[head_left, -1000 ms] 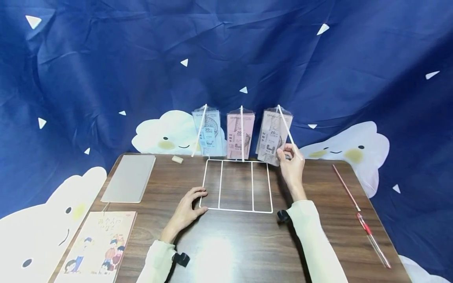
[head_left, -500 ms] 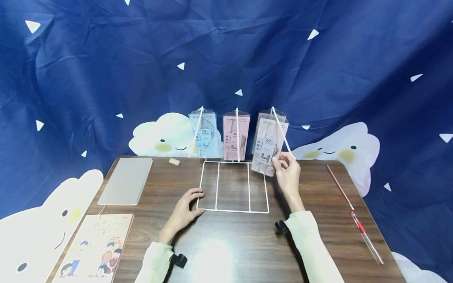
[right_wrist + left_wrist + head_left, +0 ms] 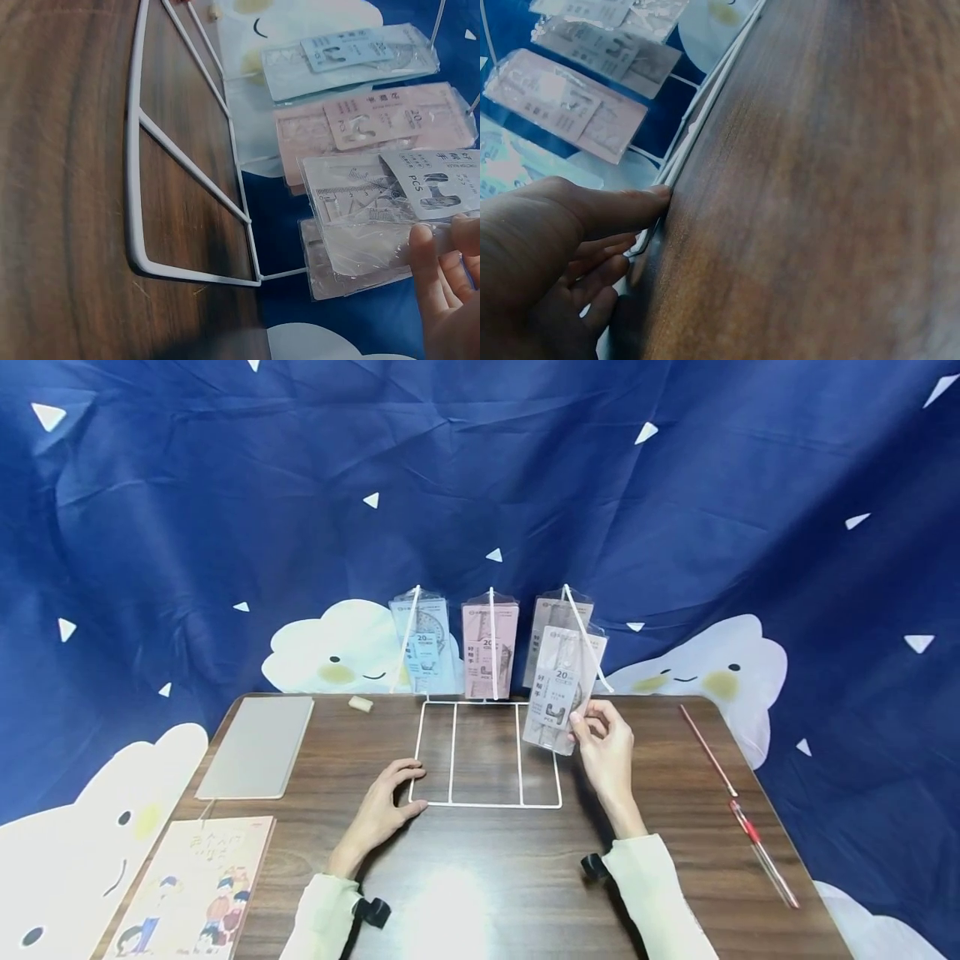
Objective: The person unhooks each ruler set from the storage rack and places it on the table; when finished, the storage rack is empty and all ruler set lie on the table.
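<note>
My right hand [image 3: 609, 760] pinches the lower right edge of a clear packet of grey rulers [image 3: 557, 693], marked 20. A white rod of the wire rack passes across the packet's upper corner. Behind it hangs another grey ruler packet [image 3: 546, 618]. Pink [image 3: 476, 652] and blue [image 3: 426, 672] ruler packets hang from the other two rods. At the rack's front left corner, my left hand [image 3: 375, 814] grips the white wire base [image 3: 487, 806]. In the left wrist view, the thumb [image 3: 641, 206] presses on the wire, with fingers curled beside it.
On the left lie a grey notebook [image 3: 255, 747] and an illustrated book [image 3: 191, 881]. A small eraser-like block [image 3: 361, 703] sits near the back edge. A thin reddish stick [image 3: 708, 750] and a red pen [image 3: 765, 856] lie on the right. A blue curtain [image 3: 480, 468] hangs behind the table.
My right hand has drawn the front grey ruler packet forward and down along its rod, uncovering the one behind. The left hand keeps its place on the rack; the view has shifted slightly.
</note>
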A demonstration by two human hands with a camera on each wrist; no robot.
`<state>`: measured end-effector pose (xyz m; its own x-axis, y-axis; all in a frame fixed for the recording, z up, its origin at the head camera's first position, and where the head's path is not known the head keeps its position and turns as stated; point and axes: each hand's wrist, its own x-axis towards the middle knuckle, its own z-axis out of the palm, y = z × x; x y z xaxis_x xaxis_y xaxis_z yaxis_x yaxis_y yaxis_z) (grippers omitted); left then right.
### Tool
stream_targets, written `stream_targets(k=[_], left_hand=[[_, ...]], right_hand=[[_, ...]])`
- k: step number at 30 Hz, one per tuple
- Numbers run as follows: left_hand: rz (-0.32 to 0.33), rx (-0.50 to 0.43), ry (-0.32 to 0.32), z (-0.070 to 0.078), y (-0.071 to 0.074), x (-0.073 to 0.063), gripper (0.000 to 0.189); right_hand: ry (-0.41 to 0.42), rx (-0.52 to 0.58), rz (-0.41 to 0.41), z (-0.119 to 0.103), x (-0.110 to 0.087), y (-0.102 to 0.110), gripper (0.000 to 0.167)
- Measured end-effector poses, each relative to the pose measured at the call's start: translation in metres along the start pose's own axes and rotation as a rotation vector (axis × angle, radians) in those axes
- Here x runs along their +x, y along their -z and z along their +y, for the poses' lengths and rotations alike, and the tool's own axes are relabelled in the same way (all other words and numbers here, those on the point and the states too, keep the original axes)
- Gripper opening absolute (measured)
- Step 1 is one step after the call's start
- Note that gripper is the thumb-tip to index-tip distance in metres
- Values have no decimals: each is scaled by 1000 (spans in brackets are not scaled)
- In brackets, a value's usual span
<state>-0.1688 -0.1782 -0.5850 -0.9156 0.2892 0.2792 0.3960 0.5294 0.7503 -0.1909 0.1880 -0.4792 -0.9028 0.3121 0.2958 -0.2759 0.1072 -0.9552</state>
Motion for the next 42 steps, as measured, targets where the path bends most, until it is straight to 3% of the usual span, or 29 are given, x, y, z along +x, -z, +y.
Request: stream_targets(k=[11, 24, 42], left_hand=[[-14, 4, 26, 2, 3, 0, 52], [-12, -1, 3, 1, 1, 1, 52], [17, 4, -19, 3, 0, -1, 51]], right_hand=[[15, 34, 1, -5, -25, 8, 18], [-15, 25, 14, -17, -56, 21, 15], [19, -32, -13, -29, -81, 42, 10]])
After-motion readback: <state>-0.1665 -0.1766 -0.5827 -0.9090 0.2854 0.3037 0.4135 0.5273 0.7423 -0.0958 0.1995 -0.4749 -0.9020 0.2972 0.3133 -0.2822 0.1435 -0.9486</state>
